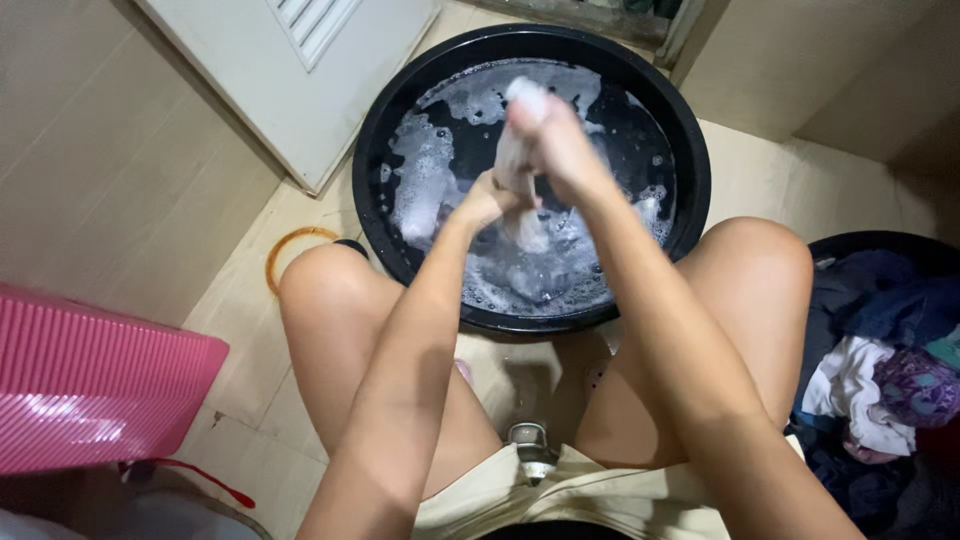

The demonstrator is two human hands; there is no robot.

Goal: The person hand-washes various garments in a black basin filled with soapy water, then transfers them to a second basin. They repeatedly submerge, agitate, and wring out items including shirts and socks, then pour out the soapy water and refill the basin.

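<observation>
Two hands wring a pale cloth over a black basin of soapy water.

At upper centre of the frame, the right hand (558,140) and the left hand (487,203) both have their fingers closed tight around the wet cloth (518,160), above the foamy basin (690,130). A pink basket (90,385) sits at lower left; a pile of clothes (880,370) lies at right.

Home washroom, soapy basin (385,120) (laundry pile (880,370))
</observation>
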